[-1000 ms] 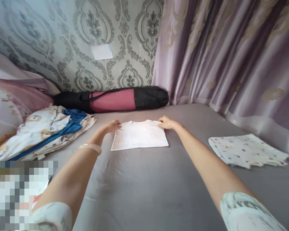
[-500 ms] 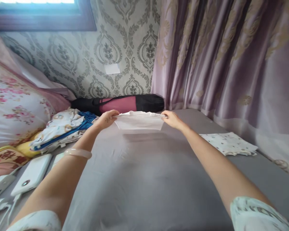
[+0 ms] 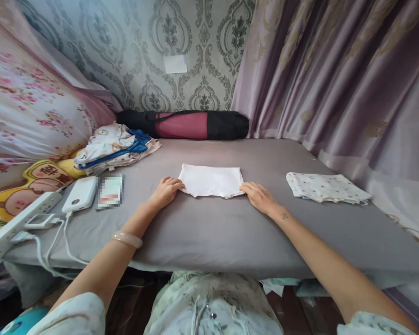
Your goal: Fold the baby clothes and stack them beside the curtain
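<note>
A folded white garment (image 3: 211,181) lies flat on the grey sheet in front of me, its near edge slightly wavy. My left hand (image 3: 166,190) pinches its near left corner between thumb and fingers. At the near right corner, my right hand (image 3: 260,195) grips the cloth the same way. What kind of garment it is, the folds do not show. Well to the right of my right hand rests another folded cloth (image 3: 326,187), white with small printed spots.
Folded clothes (image 3: 108,144) are stacked at the back left beside a yellow plush cushion (image 3: 38,179). A white power bank (image 3: 79,193) and a power strip (image 3: 24,223) with cables lie at left. A black and pink rolled bag (image 3: 183,125) lies along the wall.
The white garment has come down from the air onto the sheet and nearer to me, both hands still holding it. My view has tipped downward, bringing the near edge into sight.
</note>
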`<state>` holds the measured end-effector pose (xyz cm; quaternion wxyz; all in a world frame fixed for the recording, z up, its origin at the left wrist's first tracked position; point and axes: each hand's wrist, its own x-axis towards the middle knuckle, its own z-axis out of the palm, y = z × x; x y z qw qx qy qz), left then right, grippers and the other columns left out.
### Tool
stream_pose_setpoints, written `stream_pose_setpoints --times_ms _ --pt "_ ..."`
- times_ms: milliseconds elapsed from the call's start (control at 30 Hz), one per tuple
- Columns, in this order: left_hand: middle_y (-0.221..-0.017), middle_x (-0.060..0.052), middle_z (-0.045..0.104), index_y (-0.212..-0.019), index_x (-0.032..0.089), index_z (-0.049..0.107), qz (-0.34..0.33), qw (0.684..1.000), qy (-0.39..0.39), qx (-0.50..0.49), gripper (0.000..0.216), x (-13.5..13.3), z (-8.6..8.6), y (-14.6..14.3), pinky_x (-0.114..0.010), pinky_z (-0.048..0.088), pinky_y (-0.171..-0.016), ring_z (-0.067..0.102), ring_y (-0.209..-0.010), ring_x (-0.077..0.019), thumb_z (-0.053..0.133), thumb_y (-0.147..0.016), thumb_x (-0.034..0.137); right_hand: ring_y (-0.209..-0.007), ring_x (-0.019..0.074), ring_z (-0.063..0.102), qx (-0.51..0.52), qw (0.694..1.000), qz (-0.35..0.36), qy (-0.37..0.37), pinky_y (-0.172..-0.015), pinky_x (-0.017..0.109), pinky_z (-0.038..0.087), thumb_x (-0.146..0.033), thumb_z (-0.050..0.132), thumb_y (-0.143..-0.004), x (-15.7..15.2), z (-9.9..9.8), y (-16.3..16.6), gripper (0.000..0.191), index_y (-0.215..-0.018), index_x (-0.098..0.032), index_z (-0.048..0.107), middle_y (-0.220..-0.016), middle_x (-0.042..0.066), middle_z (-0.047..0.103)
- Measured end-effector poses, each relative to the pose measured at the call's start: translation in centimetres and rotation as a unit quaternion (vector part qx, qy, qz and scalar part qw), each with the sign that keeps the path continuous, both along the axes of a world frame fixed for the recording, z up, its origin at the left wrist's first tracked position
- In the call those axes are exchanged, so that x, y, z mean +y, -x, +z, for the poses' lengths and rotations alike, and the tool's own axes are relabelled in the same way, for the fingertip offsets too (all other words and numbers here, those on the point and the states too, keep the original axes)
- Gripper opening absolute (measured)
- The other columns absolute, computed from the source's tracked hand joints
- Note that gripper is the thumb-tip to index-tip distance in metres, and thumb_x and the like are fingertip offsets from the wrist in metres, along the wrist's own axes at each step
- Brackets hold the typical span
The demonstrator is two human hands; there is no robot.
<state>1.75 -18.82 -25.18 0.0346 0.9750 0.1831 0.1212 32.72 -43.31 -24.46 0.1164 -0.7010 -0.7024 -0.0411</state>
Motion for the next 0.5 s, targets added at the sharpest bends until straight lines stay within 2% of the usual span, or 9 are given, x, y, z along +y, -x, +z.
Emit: stream_pose_setpoints --times_ms 133,267,367,500 --pt "-0.127 -0.004 0.061 -0.117 0.026 0.06 0.014 1.0 0.017 0.022 0.056 0.2 0.0 0.6 -0.046 0.023 -0.11 0.053 -0.119 -0.0198 0.037 -0.07 0.005 -0.11 0.0181 0.053 0.021 0.999 -0.011 0.029 -0.091 0.029 0.037 0.004 0.035 -0.081 -0.1 0.7 -0.1 0.049 -0.112 -0.02 0.063 -0.124 0.006 0.061" --pt "-0.119 -0.004 0.066 -0.111 0.025 0.063 0.074 0.996 0.04 0.013 0.048 -0.1 0.6 -0.1 -0.045 0.024 -0.109 0.056 -0.114 -0.0202 0.037 -0.074 0.008 -0.106 0.0192 0.056 0.037 0.994 -0.089 0.042 -0.092 0.03 0.036 -0.001 0.038 -0.082 0.9 1.4 1.0 0.041 -0.104 -0.02 0.067 -0.117 0.005 0.066" --pt "-0.119 -0.006 0.066 -0.116 0.022 0.061 0.106 0.993 0.046 -0.021 0.044 -0.9 1.3 -2.4 -0.042 0.029 -0.108 0.057 -0.113 -0.0207 0.037 -0.08 0.011 -0.11 0.0196 0.055 0.054 0.99 -0.132 0.017 -0.095 0.03 0.036 -0.008 0.037 -0.087 3.1 1.8 2.8 0.037 -0.111 -0.019 0.064 -0.118 0.006 0.065" --pt "-0.131 -0.009 0.058 -0.126 0.019 0.053 0.085 0.994 0.057 -0.03 0.041 -2.5 1.6 -7.2 -0.039 0.033 -0.107 0.05 -0.123 -0.0207 0.034 -0.09 0.019 -0.126 0.0196 0.046 0.064 0.991 -0.115 0.0 -0.106 0.033 0.029 -0.019 0.031 -0.094 7.5 1.5 5.7 0.04 -0.127 -0.015 0.054 -0.135 0.011 0.054"
